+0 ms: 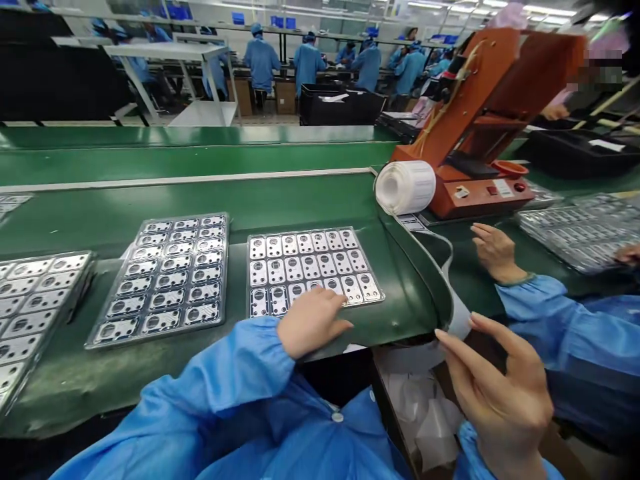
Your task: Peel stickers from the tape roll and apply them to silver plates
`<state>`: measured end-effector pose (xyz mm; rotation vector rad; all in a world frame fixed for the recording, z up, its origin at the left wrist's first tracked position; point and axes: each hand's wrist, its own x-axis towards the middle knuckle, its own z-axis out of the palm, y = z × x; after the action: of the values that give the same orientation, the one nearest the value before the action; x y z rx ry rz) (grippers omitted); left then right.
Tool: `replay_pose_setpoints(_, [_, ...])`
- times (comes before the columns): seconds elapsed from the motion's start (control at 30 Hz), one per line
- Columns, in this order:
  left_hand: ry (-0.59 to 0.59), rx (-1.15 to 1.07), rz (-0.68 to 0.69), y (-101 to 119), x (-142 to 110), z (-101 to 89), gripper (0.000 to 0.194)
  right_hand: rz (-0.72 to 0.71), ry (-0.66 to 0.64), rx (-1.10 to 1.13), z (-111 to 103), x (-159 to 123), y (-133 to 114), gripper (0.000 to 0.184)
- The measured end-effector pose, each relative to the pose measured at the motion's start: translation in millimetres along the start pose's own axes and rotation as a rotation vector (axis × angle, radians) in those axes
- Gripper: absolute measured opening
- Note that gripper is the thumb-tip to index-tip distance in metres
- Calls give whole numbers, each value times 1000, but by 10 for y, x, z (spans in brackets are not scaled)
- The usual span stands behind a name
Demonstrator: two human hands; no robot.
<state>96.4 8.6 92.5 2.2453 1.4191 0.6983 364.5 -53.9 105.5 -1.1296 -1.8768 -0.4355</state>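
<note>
My left hand (313, 320) rests on the near edge of a clear tray (310, 267) filled with several small metal plates, its fingers curled and pressed down on the tray. My right hand (500, 390) is raised at the table's right corner, fingers pinching the end of a white backing strip (457, 313). That strip runs up to a white label roll (406, 187) on an orange dispenser machine (480, 113). A second tray of metal plates (167, 277) lies to the left of the first.
A third stack of trays (30, 300) sits at far left on the green belt (200, 200). Another person's hand (495, 252) and blue sleeve rest on the table at right, near more trays (580, 230). A box with white scraps (425, 413) is below. Workers in blue stand far behind.
</note>
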Motion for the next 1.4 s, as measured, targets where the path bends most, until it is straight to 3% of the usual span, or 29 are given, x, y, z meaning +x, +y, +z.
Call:
replay_pose_setpoints(0.17, [-58,329,-68,-567,-117,-316,46,-9,-13,168,240,73,-185,41])
replay_pose_setpoints(0.27, [-66,421,-105,-679,-172,-320,58,-30,9,247,356,88,-283,38])
replay_pose_setpoints(0.4, [-41,406,-108,-710,-202,-284,60,43,36,346,491,83,-415,35])
replay_pose_setpoints(0.5, [-6,269,-58,-691,-249,-267,46,153,27,453,593,64,-512,33])
replay_pose_setpoints(0.6, [46,-8,-50,-569,-373,-221,27,332,-4,581,691,-1,-590,25])
replay_pose_setpoints(0.7, [113,-387,-183,-346,-519,-125,28,542,-46,757,757,-89,-647,14])
replay_pose_setpoints(0.77, [80,-670,-305,-199,-580,-40,34,648,-91,901,772,-121,-684,10])
replay_pose_setpoints(0.9, [-12,-1035,-466,-40,-577,114,46,713,-268,1073,759,-76,-778,7])
replay_pose_setpoints(1.0, [-5,-1119,-513,-13,-534,164,51,683,-349,1026,766,-24,-842,8])
replay_pose_setpoints(1.23, [22,-1115,-508,2,-530,168,54,644,-309,763,815,-57,-874,5])
replay_pose_setpoints(1.4, [-51,-1141,-516,-62,-542,182,61,884,-321,847,841,-120,-818,9])
